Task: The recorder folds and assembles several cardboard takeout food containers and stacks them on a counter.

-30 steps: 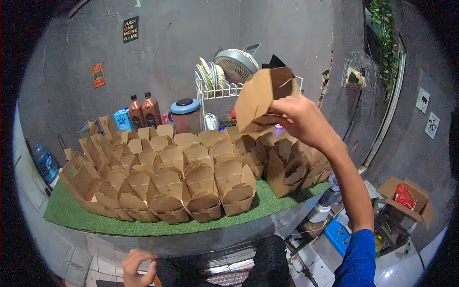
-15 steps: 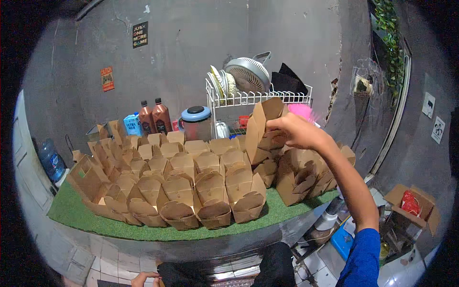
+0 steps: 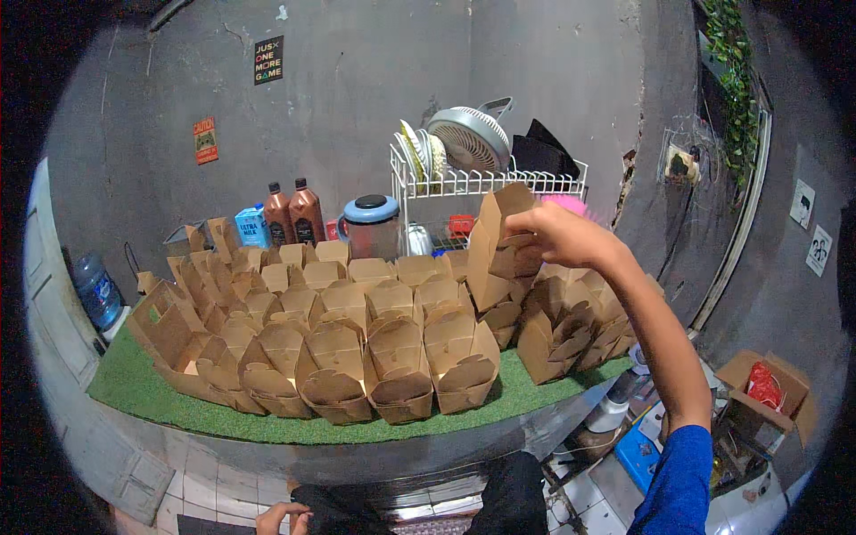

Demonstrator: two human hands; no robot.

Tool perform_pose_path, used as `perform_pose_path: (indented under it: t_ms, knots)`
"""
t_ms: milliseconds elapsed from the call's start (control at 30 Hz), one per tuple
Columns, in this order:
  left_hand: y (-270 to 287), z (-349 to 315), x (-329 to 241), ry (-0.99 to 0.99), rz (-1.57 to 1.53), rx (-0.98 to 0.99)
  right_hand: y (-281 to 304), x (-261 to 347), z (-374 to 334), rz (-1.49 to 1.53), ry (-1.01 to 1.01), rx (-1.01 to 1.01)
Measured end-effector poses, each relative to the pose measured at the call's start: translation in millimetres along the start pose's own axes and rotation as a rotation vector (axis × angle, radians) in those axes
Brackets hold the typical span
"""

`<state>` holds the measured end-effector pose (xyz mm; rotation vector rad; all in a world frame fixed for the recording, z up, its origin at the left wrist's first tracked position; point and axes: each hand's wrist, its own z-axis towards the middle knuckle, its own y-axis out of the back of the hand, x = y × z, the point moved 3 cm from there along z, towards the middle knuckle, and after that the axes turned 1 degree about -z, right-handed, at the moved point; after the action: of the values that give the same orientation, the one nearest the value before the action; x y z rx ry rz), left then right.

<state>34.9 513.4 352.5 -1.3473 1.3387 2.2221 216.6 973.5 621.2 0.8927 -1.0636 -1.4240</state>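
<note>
My right hand reaches over the right half of the table and is closed on the upper edge of a brown cardboard food box. This box stands tall above its neighbours with its flaps up; its lower end is partly hidden among the other boxes. Just below and to the right of my hand are more open brown boxes. Rows of similar boxes, lids raised, fill the middle and left. My left hand is low by my dark-trousered leg, fingers curled together; whether anything is in them is hidden.
Green turf matting covers the table. Behind the boxes stand a blue carton, two brown bottles, a blue-lidded jug and a white dish rack with a fan. An open carton is at lower right.
The whole view has shifted slightly. My right hand keeps its grip on the box, which stays in nearly the same place. My left hand has come slightly rightward, its fingers still curled.
</note>
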Motion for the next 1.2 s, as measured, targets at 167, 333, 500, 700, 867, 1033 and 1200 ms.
perform_pose_path:
  t_ms: [167, 333, 500, 700, 867, 1033, 1200]
  knots:
    - [-4, -1, 2, 0.004, -0.019, 0.008, -20, -8, 6, -0.113, -0.004, 0.058]
    - [-4, -2, 2, 0.003, -0.022, 0.011, -54, -17, 9, -0.023, 0.026, 0.168]
    - [-3, -2, 5, 0.054, 0.015, 0.028, -55, -22, 8, -0.058, 0.096, 0.190]
    - [-5, -3, 2, -0.012, -0.044, -0.012, -52, -39, 14, -0.103, 0.045, 0.219]
    - [-5, -5, 0, 0.033, -0.067, -0.009, -89, -40, 14, -0.137, 0.102, 0.285]
    - [-4, -5, -1, 0.049, -0.046, -0.001, -85, -33, 16, -0.073, -0.041, 0.281]
    - [-7, -5, 3, 0.036, -0.062, 0.005, -83, -25, 12, -0.035, -0.135, 0.318]
